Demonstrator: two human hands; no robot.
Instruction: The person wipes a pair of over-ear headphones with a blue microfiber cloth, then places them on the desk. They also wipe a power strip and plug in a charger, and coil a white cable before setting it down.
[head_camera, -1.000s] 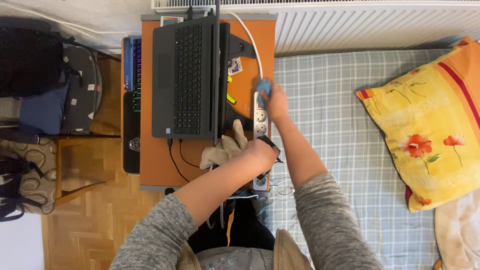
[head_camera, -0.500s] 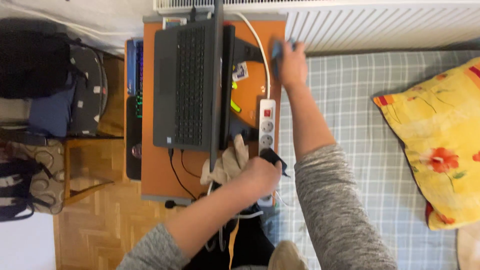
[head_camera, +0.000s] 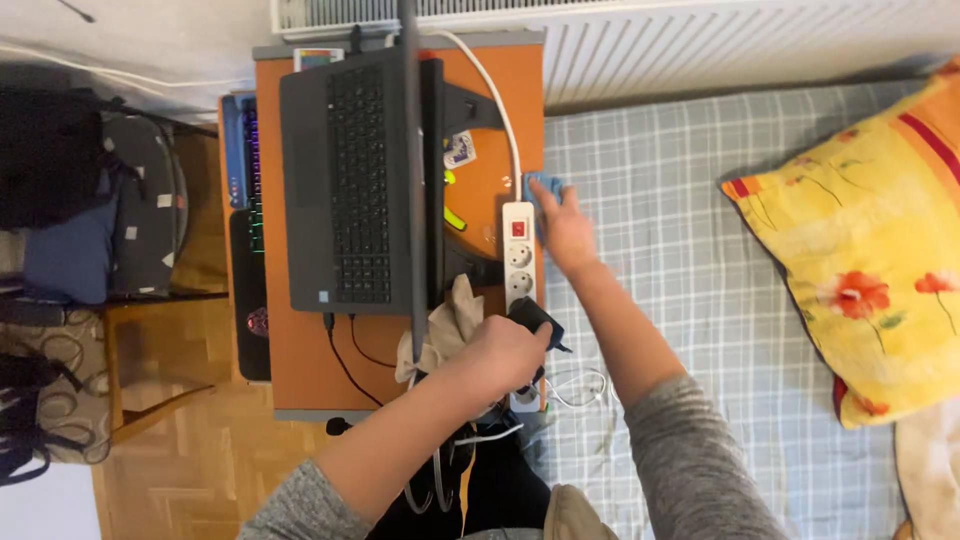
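Desk edge wiping in progress.
Right hand (head_camera: 568, 228) presses blue cloth (head_camera: 541, 185) beside power strip (head_camera: 519, 262); left hand (head_camera: 505, 352) clamps black adapter (head_camera: 530, 315); remaining desk (head_camera: 310, 355) unwiped.

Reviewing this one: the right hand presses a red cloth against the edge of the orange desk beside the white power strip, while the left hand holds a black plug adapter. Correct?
Not quite: in the head view the cloth under the right hand is blue, not red. The rest stands: it is at the orange desk edge beside the white power strip, and the left hand holds the black plug adapter.
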